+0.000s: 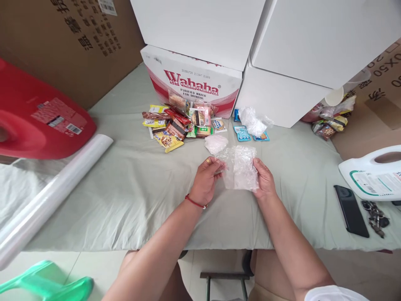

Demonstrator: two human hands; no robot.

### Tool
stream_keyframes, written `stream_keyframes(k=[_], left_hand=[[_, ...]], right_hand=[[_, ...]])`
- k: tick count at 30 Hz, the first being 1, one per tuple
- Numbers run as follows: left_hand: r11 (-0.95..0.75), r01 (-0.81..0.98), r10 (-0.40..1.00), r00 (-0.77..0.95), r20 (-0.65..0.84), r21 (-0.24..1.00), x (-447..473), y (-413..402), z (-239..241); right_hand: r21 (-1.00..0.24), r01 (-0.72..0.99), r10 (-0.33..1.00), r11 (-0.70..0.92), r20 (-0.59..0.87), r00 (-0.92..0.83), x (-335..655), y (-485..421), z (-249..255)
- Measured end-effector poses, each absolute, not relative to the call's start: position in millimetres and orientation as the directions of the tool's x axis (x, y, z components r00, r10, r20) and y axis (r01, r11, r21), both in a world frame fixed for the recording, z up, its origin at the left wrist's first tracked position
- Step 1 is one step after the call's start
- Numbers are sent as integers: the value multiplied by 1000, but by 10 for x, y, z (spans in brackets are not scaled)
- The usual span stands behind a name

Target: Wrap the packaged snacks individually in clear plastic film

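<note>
Between my two hands a piece of clear, crinkled plastic film (246,167) is held up above the cloth. My left hand (206,177), with a red cord bracelet at the wrist, pinches its left edge. On the other side my right hand (263,177) grips the right edge, thumb in front. The film looks folded into a rough rectangle, thicker on the right. Just beyond my left fingers lies a pale pinkish-white bundle (216,144), whose kind I cannot make out. Farther back, crumpled clear plastic (253,121) rests by small blue packets (242,133).
Several wrapped snacks (178,125) are piled before a Wahaba-style water carton (194,79). A film roll (56,196) and red jug (40,113) stand left. At right are a phone (351,211), keys (376,217), a white jug (372,175) and more snacks (332,123).
</note>
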State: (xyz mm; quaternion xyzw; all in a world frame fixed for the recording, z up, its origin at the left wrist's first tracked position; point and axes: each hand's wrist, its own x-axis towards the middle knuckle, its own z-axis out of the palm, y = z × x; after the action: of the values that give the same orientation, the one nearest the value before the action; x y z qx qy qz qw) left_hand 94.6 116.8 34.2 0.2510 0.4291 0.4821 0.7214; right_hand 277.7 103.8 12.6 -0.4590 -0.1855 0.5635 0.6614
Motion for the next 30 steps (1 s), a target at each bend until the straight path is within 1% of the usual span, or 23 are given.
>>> stream_keyframes(k=[2, 5, 9, 11, 13, 15, 18, 21, 24, 27, 30], left_hand=[[443, -516, 893, 185, -410, 733, 920, 1183, 373], [467, -527, 880, 194, -434, 710, 904, 1185, 396], [476, -508, 868, 141, -475, 718, 937, 1163, 365], [446, -481, 879, 76, -471, 755, 969, 1151, 330], [369, -437, 908, -20, -419, 821, 1005, 1137, 290], [274, -376, 940, -91, -329, 885, 1036, 1117, 249], [164, -269, 976, -98, -196, 949, 1063, 1079, 194], [99, -186, 990, -78, -115, 978, 1061, 1060, 170], [107, -197, 988, -87, -126, 975, 1032, 1084, 204], [161, -291, 976, -96, -196, 943, 994, 1128, 274], [181, -359, 969, -91, -228, 915, 981, 1146, 321]], right_hand=[[-803, -594, 915, -56, -279, 291, 2790, 1029, 142], [-805, -591, 929, -50, -255, 268, 2787, 998, 186], [-849, -525, 953, -54, -201, 226, 2752, 964, 212], [-871, -483, 959, -90, -206, 192, 2728, 957, 199], [-897, -429, 963, -110, -203, 178, 2701, 952, 181], [-926, -364, 967, -98, -175, 186, 2675, 946, 168], [-967, -247, 964, -63, -123, 234, 2655, 935, 162], [-986, -157, 938, -47, -98, 332, 2680, 942, 161], [-979, -190, 922, -73, -138, 360, 2743, 974, 167], [-961, -249, 915, -116, -201, 349, 2806, 1010, 187], [-951, -284, 912, -126, -224, 343, 2820, 1028, 203]])
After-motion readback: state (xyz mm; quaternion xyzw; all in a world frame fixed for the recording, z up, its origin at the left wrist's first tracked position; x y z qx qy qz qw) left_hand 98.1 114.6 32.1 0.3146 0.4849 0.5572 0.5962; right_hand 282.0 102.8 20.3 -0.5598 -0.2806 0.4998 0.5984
